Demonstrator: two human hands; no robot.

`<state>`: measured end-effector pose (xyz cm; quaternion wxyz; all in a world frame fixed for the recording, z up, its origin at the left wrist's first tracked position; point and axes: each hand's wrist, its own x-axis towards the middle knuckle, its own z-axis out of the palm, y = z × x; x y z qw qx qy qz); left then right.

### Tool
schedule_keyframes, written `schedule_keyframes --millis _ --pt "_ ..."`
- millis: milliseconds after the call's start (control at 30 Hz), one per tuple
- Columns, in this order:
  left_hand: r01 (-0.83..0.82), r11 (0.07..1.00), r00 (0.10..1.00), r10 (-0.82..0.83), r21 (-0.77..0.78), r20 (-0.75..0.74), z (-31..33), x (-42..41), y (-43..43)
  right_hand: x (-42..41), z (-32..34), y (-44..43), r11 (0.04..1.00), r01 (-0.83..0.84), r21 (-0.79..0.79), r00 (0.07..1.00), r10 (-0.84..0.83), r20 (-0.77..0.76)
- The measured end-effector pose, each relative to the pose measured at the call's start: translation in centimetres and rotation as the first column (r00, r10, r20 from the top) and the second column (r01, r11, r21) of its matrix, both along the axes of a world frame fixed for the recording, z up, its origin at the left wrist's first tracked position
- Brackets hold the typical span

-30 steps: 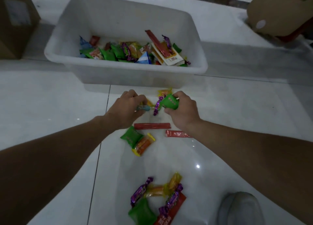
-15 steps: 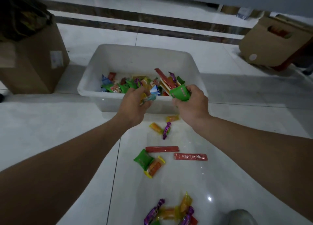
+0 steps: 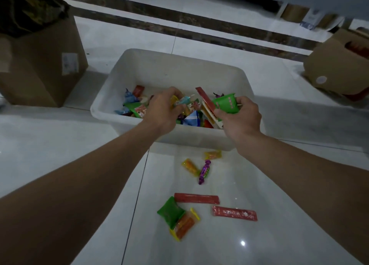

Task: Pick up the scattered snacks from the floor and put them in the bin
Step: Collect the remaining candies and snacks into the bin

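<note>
Over a white bin (image 3: pixel 179 71) of wrapped snacks (image 3: pixel 137 108), the left hand (image 3: pixel 161 111) grips small candies (image 3: pixel 179 102) and the right hand (image 3: pixel 239 119) pinches a green packet (image 3: pixel 225 105). On the glossy white floor tiles (image 3: pixel 279 244) in front, loose snacks (image 3: pixel 196 198) lie scattered; cardboard boxes (image 3: pixel 40 69) stand off to each side.
</note>
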<state>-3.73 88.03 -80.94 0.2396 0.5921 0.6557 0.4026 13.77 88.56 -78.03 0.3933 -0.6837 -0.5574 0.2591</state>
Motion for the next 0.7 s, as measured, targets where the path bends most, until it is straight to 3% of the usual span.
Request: schedule_keyframes --millis 133,400,700 --pt "-0.037 0.998 0.988 0.044 0.046 -0.150 -1.9 -0.3 2.0 -0.5 -1.4 2.4 0.999 -0.027 -0.019 1.000 0.027 0.003" --pt "-0.101 0.994 0.912 0.072 -0.050 -0.403 -4.5 -1.1 3.6 -1.1 -3.4 4.8 0.991 -0.130 -0.024 0.989 0.131 0.073" --pt "-0.045 0.999 0.915 0.030 -0.028 -0.401 -3.9 -1.5 1.9 -1.1 -3.9 3.4 0.977 -0.211 0.018 0.959 0.203 0.198"
